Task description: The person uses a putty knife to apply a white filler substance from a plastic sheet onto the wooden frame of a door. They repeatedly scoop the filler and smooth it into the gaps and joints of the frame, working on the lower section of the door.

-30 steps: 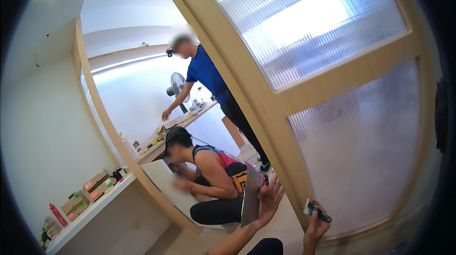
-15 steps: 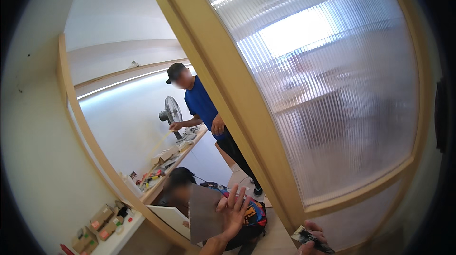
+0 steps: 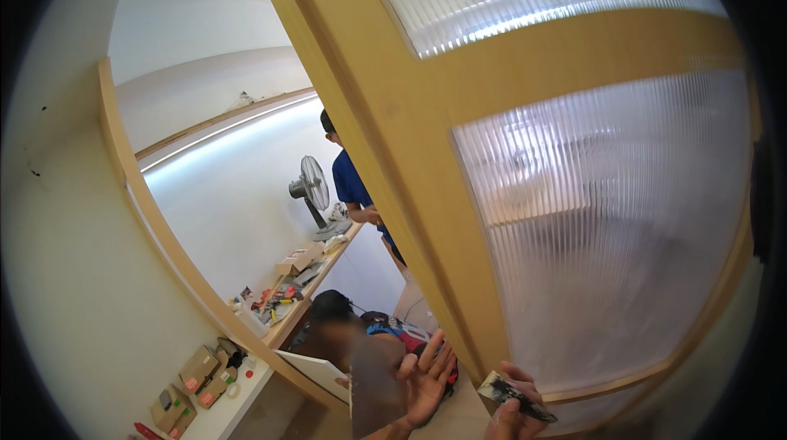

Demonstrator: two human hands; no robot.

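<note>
At the bottom centre, my left hand (image 3: pixel 426 388) holds a flat grey-brown sheet (image 3: pixel 377 391) at its edge; the thumb lies on the sheet and the other fingers stretch upward. To the right, close to the lower part of the wooden door frame (image 3: pixel 443 243), my right hand (image 3: pixel 525 395) grips a small scraper (image 3: pixel 512 397). The scraper's pale blade is smeared with dark marks, and its handle is mostly covered by my fingers. Neither tool is seen touching the door. Ribbed translucent panels (image 3: pixel 598 218) fill the frame.
A crouching person (image 3: pixel 332 309) is just beyond my left hand, beside a white panel (image 3: pixel 316 373). Another person in blue (image 3: pixel 352 182) stands partly behind the door. A fan (image 3: pixel 311 186) and tools are on a long shelf (image 3: pixel 299 321); cardboard boxes (image 3: pixel 201 370) sit on a white ledge (image 3: pixel 238 399).
My view has shifted, so the door's crossbar now shows. Both hands stay low, still holding the sheet and scraper. The person in blue is now more hidden by the frame, arm drawn in.
</note>
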